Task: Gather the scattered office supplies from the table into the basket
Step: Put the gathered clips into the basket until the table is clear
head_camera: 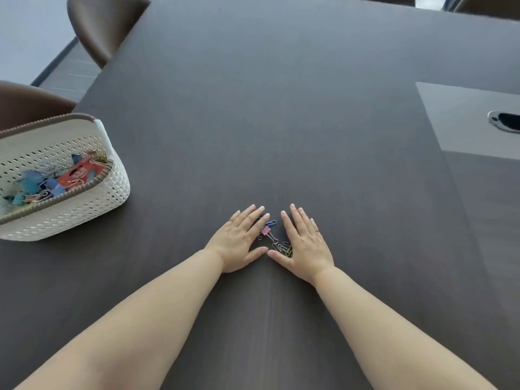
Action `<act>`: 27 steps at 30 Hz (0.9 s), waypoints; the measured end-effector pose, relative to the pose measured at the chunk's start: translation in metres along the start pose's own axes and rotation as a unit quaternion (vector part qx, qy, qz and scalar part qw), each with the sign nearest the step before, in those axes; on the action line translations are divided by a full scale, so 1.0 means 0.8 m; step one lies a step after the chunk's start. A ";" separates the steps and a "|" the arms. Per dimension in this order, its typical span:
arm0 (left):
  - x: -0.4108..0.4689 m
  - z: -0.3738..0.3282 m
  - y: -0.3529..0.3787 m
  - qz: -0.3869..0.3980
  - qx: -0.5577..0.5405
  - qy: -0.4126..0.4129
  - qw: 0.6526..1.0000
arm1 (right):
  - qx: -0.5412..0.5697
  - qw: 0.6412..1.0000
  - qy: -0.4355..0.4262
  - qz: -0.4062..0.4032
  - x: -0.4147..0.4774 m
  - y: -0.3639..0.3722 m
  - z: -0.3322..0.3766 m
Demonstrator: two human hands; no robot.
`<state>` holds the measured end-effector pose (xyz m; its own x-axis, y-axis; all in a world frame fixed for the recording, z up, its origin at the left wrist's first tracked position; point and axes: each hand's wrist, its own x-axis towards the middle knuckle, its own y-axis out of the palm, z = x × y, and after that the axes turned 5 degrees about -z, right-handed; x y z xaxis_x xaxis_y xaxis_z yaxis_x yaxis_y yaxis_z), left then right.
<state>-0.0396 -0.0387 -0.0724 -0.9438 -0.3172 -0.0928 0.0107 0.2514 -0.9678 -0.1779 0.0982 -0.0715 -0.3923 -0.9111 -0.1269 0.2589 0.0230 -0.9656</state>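
Observation:
A small heap of paper clips [282,247] with a pink binder clip [265,231] and a blue paper clip [270,223] lies on the dark table [309,122]. My left hand [239,243] and my right hand [305,243] lie flat, palms down, on either side of the heap, with thumbs nearly touching below it. Neither hand holds anything. Some clips are partly hidden under the fingers. The white perforated basket [84,218] with a brown rim stands at the left and holds several blue binder clips and a red packet [77,174].
Two brown chairs [104,26] stand past the table's left edge, the nearer one [28,105] behind the basket. A grey cable-port panel [464,119] with an oval opening sits in the table at the right.

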 end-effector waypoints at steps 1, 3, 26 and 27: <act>0.002 0.001 0.000 -0.029 -0.012 0.004 1.000 | 0.004 1.000 -0.024 -0.001 0.006 -0.001 -0.002; 0.001 0.004 0.006 -0.113 -0.032 0.007 0.993 | 0.009 0.998 -0.063 -0.002 0.016 -0.002 -0.004; -0.005 0.006 0.023 -0.251 0.021 0.024 0.967 | -0.012 0.964 -0.013 -0.267 0.011 0.029 -0.001; -0.005 0.005 0.022 -0.259 0.021 0.025 0.965 | -0.008 0.959 -0.036 -0.280 0.011 0.030 -0.002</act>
<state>-0.0344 -0.0363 -0.0901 -0.8404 -0.3465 0.4168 -0.4551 0.0334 -0.8898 -0.1763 0.0915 -0.0963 -0.4038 -0.8082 0.4287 0.0105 -0.4727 -0.8812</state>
